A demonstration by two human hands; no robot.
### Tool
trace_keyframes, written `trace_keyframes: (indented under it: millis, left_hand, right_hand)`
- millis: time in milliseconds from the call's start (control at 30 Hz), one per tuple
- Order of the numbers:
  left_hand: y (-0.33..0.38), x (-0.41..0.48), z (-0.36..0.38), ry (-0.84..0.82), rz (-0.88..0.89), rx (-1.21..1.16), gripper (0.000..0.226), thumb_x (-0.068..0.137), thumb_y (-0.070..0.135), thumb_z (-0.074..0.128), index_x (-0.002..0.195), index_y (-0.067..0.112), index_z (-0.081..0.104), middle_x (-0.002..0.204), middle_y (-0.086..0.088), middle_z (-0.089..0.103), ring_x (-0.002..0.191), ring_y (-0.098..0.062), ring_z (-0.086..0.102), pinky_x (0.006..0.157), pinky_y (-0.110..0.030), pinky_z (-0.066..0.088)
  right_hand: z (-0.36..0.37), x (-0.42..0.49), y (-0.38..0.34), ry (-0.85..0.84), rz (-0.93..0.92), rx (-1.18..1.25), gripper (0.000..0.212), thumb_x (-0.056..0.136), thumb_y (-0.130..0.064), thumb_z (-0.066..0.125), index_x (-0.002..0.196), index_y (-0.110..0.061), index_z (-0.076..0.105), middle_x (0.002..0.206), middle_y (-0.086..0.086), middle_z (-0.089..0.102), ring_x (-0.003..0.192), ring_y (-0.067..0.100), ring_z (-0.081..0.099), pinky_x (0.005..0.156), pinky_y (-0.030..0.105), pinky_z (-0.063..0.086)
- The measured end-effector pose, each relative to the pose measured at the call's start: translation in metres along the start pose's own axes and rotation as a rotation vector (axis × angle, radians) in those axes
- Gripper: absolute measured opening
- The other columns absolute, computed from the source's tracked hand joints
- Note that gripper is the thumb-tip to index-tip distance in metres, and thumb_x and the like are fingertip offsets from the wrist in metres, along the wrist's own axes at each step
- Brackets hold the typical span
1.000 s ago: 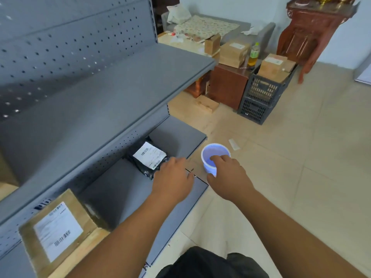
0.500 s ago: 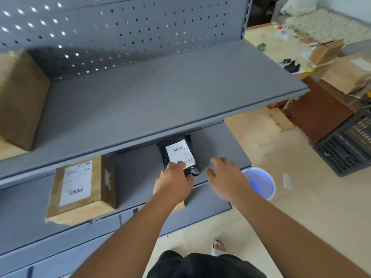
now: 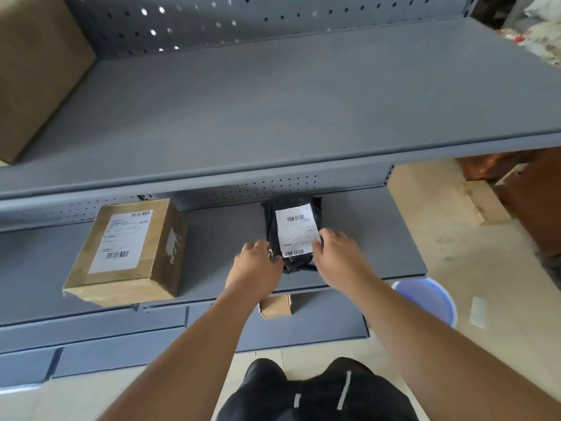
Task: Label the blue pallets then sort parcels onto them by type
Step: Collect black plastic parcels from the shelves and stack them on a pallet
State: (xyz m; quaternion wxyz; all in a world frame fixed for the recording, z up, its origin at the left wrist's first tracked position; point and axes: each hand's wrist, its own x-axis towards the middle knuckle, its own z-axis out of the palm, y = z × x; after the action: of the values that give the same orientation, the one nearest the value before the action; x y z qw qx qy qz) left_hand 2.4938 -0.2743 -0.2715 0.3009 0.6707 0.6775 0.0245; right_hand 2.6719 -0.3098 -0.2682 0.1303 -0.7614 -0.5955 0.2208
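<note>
The grey metal rack (image 3: 273,95) fills most of the view. Its upper shelf is wide and flat, backed by a perforated panel. A large brown box (image 3: 36,71) stands at the far left of that shelf, only partly in view.

The middle shelf (image 3: 212,238) sits below and nearer. On its left part rests a cardboard parcel (image 3: 127,253) with a white printed label on top; its near edge slightly overhangs the shelf lip. Well to the right of it, on the same shelf, lies a black bag parcel (image 3: 291,232) with a white barcode label facing up.

Both arms reach forward from the near edge of the view. The left hand (image 3: 258,268) is pressed against the left near side of the black bag parcel, fingers curled onto it. The right hand (image 3: 337,253) is on the right near side of the same parcel, with fingertips overlapping the edge of the label. Together the two hands hold the parcel between them while it lies on the shelf.

A blue bucket (image 3: 431,302) stands on the tiled floor at the right, just beyond the rack end and partly hidden behind the right forearm.

A small cardboard box (image 3: 276,306) shows on the lowest shelf, directly below the left wrist.
</note>
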Motion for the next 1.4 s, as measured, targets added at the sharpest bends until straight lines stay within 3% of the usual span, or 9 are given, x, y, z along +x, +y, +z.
trace_keyframes:
  millis: [233,367,500,600,700,1000,1100,1200,1400]
  left_hand:
    - [-0.020,0.052,0.034,0.024,-0.020,-0.058,0.047,0.099,0.047,0.049,0.132,0.014,0.056,0.131,-0.010,0.055,0.108,-0.030,0.058,0.085,-0.036,0.048]
    - [-0.020,0.072,0.045,0.041,-0.004,-0.128,0.041,0.096,0.046,0.053,0.121,0.014,0.060,0.114,-0.007,0.065,0.090,-0.026,0.066,0.077,-0.040,0.060]
    - [-0.020,0.080,0.055,0.046,0.020,-0.158,0.030,0.097,0.038,0.056,0.114,0.014,0.062,0.101,-0.003,0.069,0.081,-0.022,0.067,0.060,-0.031,0.053]
    - [-0.020,0.079,0.058,0.038,0.017,-0.206,0.022,0.099,0.031,0.055,0.110,0.015,0.063,0.094,-0.001,0.069,0.074,-0.016,0.064,0.052,-0.025,0.043]
    - [-0.020,0.073,0.056,0.023,-0.011,-0.266,0.017,0.097,0.029,0.055,0.109,0.018,0.062,0.097,0.000,0.070,0.073,-0.011,0.062,0.051,-0.024,0.043]
    - [-0.026,0.028,0.030,0.004,-0.136,-0.456,0.017,0.094,0.025,0.053,0.107,0.024,0.064,0.096,0.007,0.073,0.077,-0.017,0.071,0.056,-0.028,0.059]
    - [-0.024,0.008,0.017,-0.022,-0.197,-0.507,0.019,0.091,0.024,0.055,0.109,0.022,0.062,0.096,0.004,0.073,0.082,-0.020,0.072,0.064,-0.034,0.062]
    - [-0.021,-0.015,0.003,-0.039,-0.248,-0.560,0.020,0.092,0.025,0.056,0.111,0.021,0.061,0.095,0.004,0.073,0.080,-0.017,0.071,0.053,-0.026,0.055]
    - [-0.015,-0.055,-0.025,-0.001,-0.315,-0.669,0.011,0.095,0.026,0.060,0.104,0.028,0.055,0.092,0.007,0.069,0.076,-0.012,0.070,0.044,-0.015,0.050]
  right_hand:
    - [0.040,0.044,0.015,0.028,0.031,0.076,0.046,0.102,-0.031,0.055,0.140,-0.007,0.043,0.130,0.018,0.055,0.117,0.037,0.053,0.090,0.043,0.046]
    - [0.060,0.057,0.021,0.034,0.051,0.115,0.046,0.098,-0.027,0.061,0.135,-0.005,0.045,0.127,0.019,0.055,0.115,0.038,0.056,0.091,0.044,0.050]
    - [0.075,0.063,0.024,0.045,0.059,0.127,0.044,0.095,-0.024,0.066,0.131,-0.005,0.048,0.125,0.017,0.059,0.113,0.035,0.059,0.088,0.041,0.053]
    - [0.077,0.068,0.021,0.041,0.107,0.200,0.037,0.091,-0.020,0.068,0.124,-0.009,0.054,0.122,0.009,0.064,0.107,0.028,0.062,0.073,0.032,0.053]
    - [0.075,0.068,0.017,0.014,0.156,0.265,0.031,0.085,-0.017,0.069,0.114,-0.014,0.060,0.114,0.003,0.067,0.089,0.021,0.062,0.050,0.018,0.039]
    - [0.057,0.033,-0.004,-0.008,0.218,0.409,0.011,0.094,-0.028,0.060,0.104,-0.028,0.056,0.113,-0.002,0.068,0.079,0.010,0.060,0.046,0.014,0.039]
    - [0.045,0.018,-0.013,-0.015,0.236,0.456,0.019,0.095,-0.029,0.061,0.112,-0.022,0.058,0.111,0.000,0.067,0.079,0.008,0.060,0.039,0.007,0.038]
    - [0.029,0.003,-0.025,-0.027,0.243,0.447,0.027,0.095,-0.030,0.062,0.120,-0.019,0.058,0.112,0.001,0.066,0.091,0.018,0.064,0.049,0.015,0.045]
    - [0.002,-0.017,-0.040,-0.055,0.287,0.484,0.019,0.098,-0.023,0.056,0.116,-0.017,0.059,0.104,-0.001,0.067,0.080,0.008,0.060,0.055,0.024,0.045]
